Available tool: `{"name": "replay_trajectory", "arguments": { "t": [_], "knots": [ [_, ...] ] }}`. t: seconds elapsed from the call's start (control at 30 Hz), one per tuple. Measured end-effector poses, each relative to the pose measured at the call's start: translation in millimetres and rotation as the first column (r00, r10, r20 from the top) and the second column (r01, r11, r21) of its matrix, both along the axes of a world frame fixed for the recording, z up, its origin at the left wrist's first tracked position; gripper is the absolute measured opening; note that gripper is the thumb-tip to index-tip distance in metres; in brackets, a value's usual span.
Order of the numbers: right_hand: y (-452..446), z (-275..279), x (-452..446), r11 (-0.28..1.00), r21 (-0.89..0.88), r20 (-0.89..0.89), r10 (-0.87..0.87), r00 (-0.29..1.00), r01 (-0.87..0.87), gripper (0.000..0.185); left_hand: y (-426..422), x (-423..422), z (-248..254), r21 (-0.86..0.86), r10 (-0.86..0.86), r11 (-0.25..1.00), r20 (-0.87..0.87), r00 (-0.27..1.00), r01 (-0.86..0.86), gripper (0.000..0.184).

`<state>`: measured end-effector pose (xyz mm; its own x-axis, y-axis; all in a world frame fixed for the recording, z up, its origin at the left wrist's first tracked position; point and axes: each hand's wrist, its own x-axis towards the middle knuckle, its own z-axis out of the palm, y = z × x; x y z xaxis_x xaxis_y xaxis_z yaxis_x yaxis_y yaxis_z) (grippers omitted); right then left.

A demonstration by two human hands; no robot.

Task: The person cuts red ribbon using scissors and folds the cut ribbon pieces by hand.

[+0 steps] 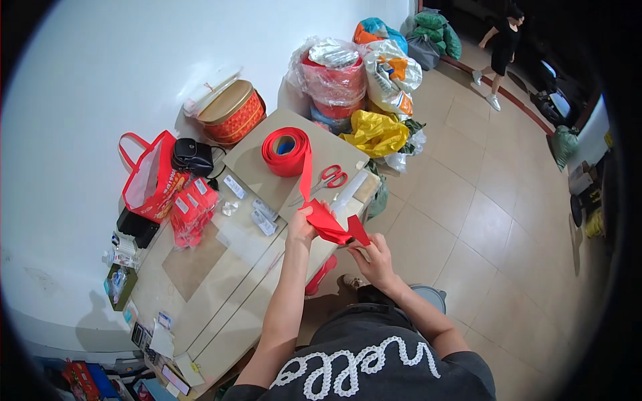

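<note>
A roll of wide red ribbon [272,160] lies on the board on the table, its loose strip running down toward me. My left hand [302,226] is closed around folded layers of that red ribbon [326,224], in front of the roll. My right hand [376,262] pinches the ribbon's lower right end, beside a pointed flap that sticks up. A small dark bit shows near the right fingertips, too small to name. Scissors with red handles [334,176] rest on the board, to the right of the roll and beyond my hands.
A red tote bag [148,175], a black camera-like case [193,157] and red plastic packets [194,208] stand along the wall side of the table [221,304]. Behind are wrapped red bundles [332,83] and a yellow bag [376,134]. A person [505,50] walks at the far right.
</note>
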<state>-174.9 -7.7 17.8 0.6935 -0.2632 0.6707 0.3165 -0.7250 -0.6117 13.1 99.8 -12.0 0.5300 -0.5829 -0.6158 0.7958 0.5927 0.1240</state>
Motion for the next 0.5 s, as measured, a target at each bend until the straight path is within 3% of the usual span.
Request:
{"name": "replay_trajectory", "arguments": {
  "t": [0.23, 0.33, 0.5],
  "knots": [
    [5, 7, 4, 0.99, 0.143, 0.022, -0.009, 1.0, 0.006, 0.031, -4, 0, 4, -0.005, -0.035, 0.999, 0.037, 0.999, 0.035, 0.026],
    [3, 14, 6, 0.999, 0.044, 0.001, 0.003, 1.0, -0.003, 0.03, -6, -1, 2, 0.023, -0.03, 0.999, 0.03, 0.999, 0.029, 0.029],
    [-1, 17, 11, 0.997, -0.076, 0.109, -0.006, 0.994, 0.015, 0.031, -8, -5, 9, 0.064, 0.004, 0.998, 0.032, 0.999, -0.006, 0.029]
  ]
}}
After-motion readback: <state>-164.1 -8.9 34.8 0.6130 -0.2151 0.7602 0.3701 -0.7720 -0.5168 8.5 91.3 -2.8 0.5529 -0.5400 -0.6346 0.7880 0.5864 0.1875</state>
